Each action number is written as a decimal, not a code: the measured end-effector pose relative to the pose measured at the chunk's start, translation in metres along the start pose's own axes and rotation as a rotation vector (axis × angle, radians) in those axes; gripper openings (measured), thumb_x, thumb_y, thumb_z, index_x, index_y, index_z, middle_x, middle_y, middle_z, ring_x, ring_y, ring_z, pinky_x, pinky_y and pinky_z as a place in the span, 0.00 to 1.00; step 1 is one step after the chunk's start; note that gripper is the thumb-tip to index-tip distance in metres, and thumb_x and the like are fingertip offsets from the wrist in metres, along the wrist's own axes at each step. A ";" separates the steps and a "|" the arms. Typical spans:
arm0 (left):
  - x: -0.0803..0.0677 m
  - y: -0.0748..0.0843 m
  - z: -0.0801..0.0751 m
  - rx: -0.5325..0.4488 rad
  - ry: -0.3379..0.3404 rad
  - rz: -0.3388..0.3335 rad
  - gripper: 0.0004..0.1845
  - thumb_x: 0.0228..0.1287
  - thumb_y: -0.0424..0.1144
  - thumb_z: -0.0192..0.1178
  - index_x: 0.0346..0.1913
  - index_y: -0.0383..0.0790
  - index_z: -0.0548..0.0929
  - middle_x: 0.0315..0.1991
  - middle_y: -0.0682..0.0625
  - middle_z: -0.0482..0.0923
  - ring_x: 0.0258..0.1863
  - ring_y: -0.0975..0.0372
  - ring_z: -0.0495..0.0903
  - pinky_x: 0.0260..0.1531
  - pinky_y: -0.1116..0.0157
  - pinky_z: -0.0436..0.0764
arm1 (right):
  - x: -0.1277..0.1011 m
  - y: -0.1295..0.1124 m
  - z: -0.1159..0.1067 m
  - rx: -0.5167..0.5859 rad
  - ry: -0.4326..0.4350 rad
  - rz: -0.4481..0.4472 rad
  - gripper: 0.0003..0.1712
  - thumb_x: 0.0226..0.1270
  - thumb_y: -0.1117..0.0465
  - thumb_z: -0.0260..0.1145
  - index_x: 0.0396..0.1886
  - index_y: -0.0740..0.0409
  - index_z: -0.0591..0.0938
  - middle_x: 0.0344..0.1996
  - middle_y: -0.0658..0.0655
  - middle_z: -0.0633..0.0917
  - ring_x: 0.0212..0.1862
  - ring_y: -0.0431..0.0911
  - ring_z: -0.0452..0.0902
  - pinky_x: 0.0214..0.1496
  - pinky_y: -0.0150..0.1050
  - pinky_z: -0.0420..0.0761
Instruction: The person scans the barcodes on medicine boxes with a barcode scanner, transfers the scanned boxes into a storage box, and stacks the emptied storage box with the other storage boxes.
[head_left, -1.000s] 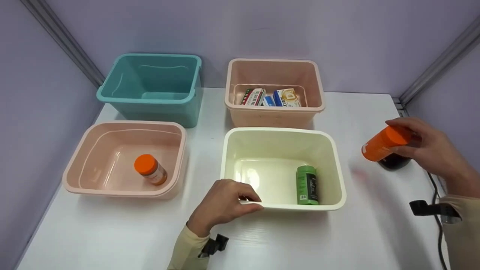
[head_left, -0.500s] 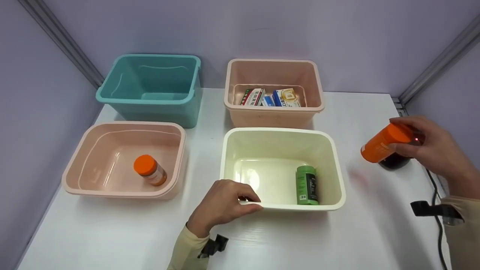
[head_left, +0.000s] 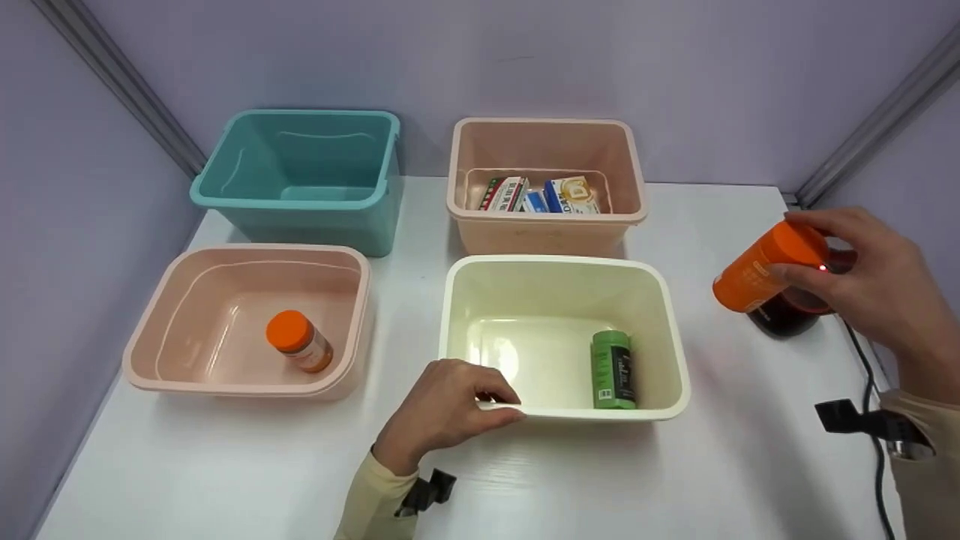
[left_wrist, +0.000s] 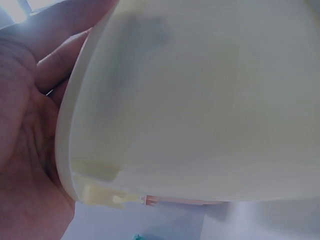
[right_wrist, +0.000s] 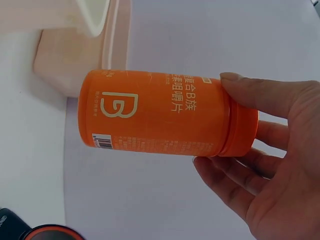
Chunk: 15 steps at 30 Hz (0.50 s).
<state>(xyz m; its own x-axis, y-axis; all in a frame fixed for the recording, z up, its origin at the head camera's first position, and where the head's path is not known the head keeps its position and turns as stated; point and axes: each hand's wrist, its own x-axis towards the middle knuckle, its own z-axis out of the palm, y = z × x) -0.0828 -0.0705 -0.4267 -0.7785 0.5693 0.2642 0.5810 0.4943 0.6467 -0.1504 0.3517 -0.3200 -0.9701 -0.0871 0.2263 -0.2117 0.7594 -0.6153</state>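
Observation:
My right hand [head_left: 885, 277] grips an orange vitamin bottle [right_wrist: 155, 112] near its lid, thumb on one side and fingers on the other. The bottle [head_left: 757, 274] is tilted, held above the table at the right, lid toward the hand. Behind and below it sits a dark device [head_left: 784, 315] with a small red light, partly hidden by bottle and hand. My left hand [head_left: 450, 401] holds the front rim of a cream bin [head_left: 600, 414], fingers inside and thumb outside. Inside that bin lies a green bottle [head_left: 613, 371].
A pink bin [head_left: 247, 388] at the left holds an orange-lidded bottle [head_left: 300, 341]. Behind stand a teal bin [head_left: 300, 202] and another pink bin [head_left: 547, 232] with several small boxes [head_left: 574, 196]. A black cable [head_left: 877, 457] runs along the right side.
My right hand and the orange bottle have risen slightly, uncovering more of the dark device. Its red light was hidden a second ago and shows now. My left hand stays on the rim.

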 end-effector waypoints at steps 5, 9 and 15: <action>0.000 0.000 0.000 0.003 0.000 0.003 0.05 0.57 0.49 0.71 0.32 0.53 0.90 0.28 0.69 0.82 0.26 0.77 0.75 0.29 0.72 0.73 | -0.002 -0.016 0.002 -0.012 0.052 -0.038 0.34 0.56 0.64 0.77 0.63 0.62 0.77 0.49 0.55 0.74 0.41 0.35 0.69 0.38 0.16 0.70; 0.000 0.000 0.000 0.003 -0.003 0.002 0.05 0.57 0.49 0.71 0.32 0.54 0.90 0.28 0.69 0.81 0.27 0.77 0.75 0.30 0.72 0.73 | -0.003 -0.026 0.005 0.000 0.068 -0.055 0.34 0.56 0.65 0.77 0.63 0.61 0.77 0.50 0.54 0.74 0.40 0.35 0.71 0.35 0.17 0.72; 0.000 0.001 0.000 0.018 -0.005 -0.004 0.05 0.57 0.50 0.71 0.31 0.54 0.90 0.28 0.70 0.81 0.26 0.77 0.75 0.30 0.72 0.73 | -0.004 -0.039 0.007 0.047 0.094 -0.122 0.33 0.53 0.68 0.77 0.61 0.59 0.80 0.51 0.51 0.76 0.40 0.35 0.74 0.37 0.18 0.73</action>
<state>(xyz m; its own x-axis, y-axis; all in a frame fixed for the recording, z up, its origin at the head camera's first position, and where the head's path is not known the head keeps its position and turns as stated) -0.0823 -0.0701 -0.4259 -0.7794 0.5708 0.2583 0.5823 0.5080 0.6347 -0.1394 0.3180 -0.3021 -0.9221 -0.1147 0.3696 -0.3347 0.7159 -0.6127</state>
